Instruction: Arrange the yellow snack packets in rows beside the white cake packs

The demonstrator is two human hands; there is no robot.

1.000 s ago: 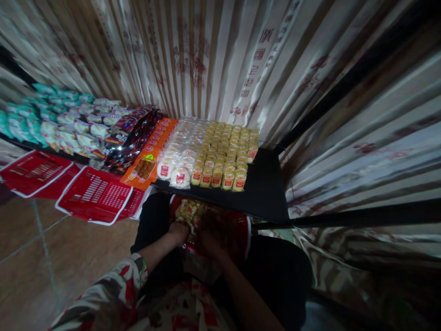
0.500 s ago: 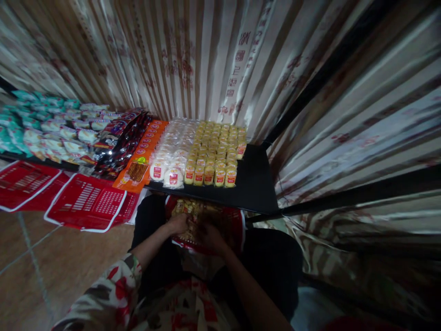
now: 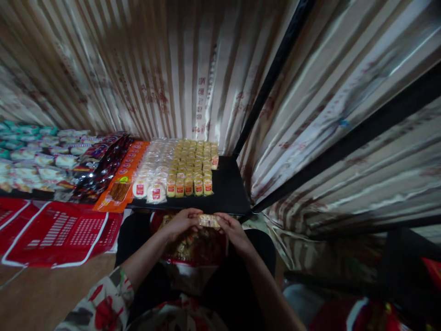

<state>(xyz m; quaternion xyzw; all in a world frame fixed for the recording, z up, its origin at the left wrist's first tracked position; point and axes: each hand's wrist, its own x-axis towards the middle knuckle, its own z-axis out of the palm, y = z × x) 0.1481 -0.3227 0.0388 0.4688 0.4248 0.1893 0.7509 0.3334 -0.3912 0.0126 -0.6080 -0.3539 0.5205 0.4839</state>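
My left hand (image 3: pixel 186 222) and my right hand (image 3: pixel 232 230) pinch opposite ends of one small wrapped snack (image 3: pixel 209 221), pale yellow in clear film. It is held level just in front of the shelf edge. Below it, between my knees, lies an open red bag (image 3: pixel 220 253) filled with more wrapped yellow snacks (image 3: pixel 191 248). On the black shelf (image 3: pixel 229 184) ahead stand rows of small yellow packs (image 3: pixel 189 184) with red labels. Left of them are rows of round white packs (image 3: pixel 156 192) in clear wrapping.
Farther left on the shelf lie an orange snack bag (image 3: pixel 120 184), dark shiny packets (image 3: pixel 98 170), and white and teal packets (image 3: pixel 34 158). Red printed bags (image 3: pixel 65 234) hang below its front edge. A pleated curtain (image 3: pixel 155 69) and black poles (image 3: pixel 268 78) stand behind and to the right.
Both hands have come up out of the red bag, with a wrapped snack now between them. The view has shifted right and tilted up slightly; the shelf goods stay in place.
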